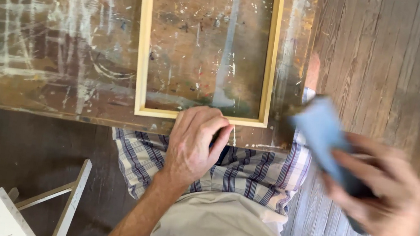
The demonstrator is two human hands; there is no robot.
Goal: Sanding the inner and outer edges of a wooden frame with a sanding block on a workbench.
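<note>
Our left hand (193, 142), fingers curled, grips the table edge (61, 111) just below the wooden frame (144, 46), which lies flat on the paint-spattered top at twelve o'clock. Our right hand (386, 201), blurred at three o'clock, holds a blue block (321, 129).

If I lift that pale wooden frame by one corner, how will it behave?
The wooden frame is thin-railed and open in the middle, so it is probably light and may twist slightly. It lies flat on the paint-spattered table, so it should slide, not roll. The left hand rests at its near rail.
</note>
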